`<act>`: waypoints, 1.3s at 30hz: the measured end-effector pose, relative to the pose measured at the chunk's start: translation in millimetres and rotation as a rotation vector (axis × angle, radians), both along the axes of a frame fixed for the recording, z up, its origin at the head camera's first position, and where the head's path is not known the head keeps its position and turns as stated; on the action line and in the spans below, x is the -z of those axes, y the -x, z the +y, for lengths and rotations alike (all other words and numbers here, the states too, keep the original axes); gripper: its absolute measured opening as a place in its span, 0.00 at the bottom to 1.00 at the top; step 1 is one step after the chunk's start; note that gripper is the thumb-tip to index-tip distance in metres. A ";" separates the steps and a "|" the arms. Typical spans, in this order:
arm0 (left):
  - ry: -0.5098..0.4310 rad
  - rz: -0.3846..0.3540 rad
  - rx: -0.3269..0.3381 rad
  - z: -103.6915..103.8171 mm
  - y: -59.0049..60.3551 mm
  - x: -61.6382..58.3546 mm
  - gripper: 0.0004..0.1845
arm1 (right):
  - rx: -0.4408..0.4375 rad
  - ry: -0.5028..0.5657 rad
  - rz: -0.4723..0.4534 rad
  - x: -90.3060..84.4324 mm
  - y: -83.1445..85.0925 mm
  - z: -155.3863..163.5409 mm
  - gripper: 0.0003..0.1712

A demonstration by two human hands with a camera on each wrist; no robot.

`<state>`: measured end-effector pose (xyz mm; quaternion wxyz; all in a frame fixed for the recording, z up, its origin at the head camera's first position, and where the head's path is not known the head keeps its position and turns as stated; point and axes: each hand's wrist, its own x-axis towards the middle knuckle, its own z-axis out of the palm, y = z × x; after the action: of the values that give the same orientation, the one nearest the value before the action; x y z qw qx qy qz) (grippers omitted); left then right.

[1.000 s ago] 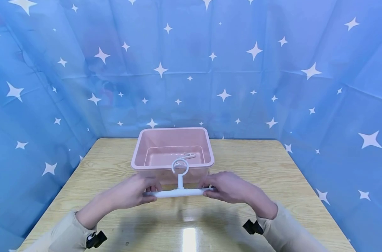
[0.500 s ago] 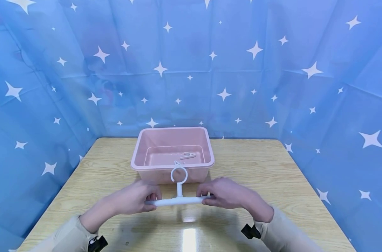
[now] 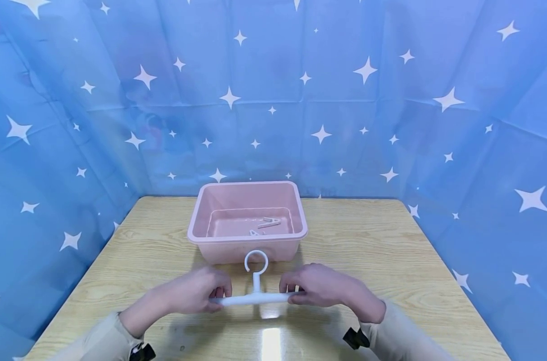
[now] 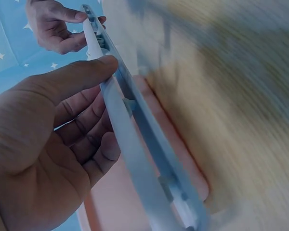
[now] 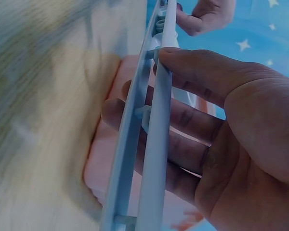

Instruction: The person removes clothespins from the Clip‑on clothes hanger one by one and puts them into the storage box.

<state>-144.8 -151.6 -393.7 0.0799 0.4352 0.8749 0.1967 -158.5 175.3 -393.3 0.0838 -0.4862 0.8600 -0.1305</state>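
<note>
A white plastic hanger with a ring hook is held level just above the wooden table, in front of the pink bin. My left hand pinches its left end between thumb and fingers, and my right hand grips the right end the same way. In the left wrist view the hanger bar runs under my left thumb. The right wrist view has the bar across my right fingers. Two small white clips lie inside the bin.
Blue star-printed cloth closes off the back and both sides of the table. The pink bin stands at the middle rear of the tabletop. Bare wood lies left and right of my hands.
Both hands have drawn the hanger toward me and lower, away from the bin's front wall. The ring hook now sits below the bin's rim.
</note>
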 end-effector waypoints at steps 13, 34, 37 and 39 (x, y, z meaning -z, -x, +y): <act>0.061 -0.045 0.007 2.9 1.5 25.9 0.11 | 0.022 -0.063 -0.061 22.9 2.1 -3.9 0.06; 0.095 -0.075 0.019 5.3 1.7 40.0 0.11 | 0.014 -0.099 -0.082 41.8 1.2 -10.6 0.06; 0.104 -0.075 0.019 5.6 2.3 42.6 0.11 | 0.025 -0.109 -0.085 43.8 0.6 -11.7 0.06; 0.111 -0.088 0.016 5.8 2.7 44.6 0.10 | 0.034 -0.112 -0.097 44.7 0.4 -12.4 0.06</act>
<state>-147.5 -145.9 -438.3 0.1441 0.4280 0.8766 0.1662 -158.9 162.9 -438.0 0.1501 -0.4593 0.8689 -0.1070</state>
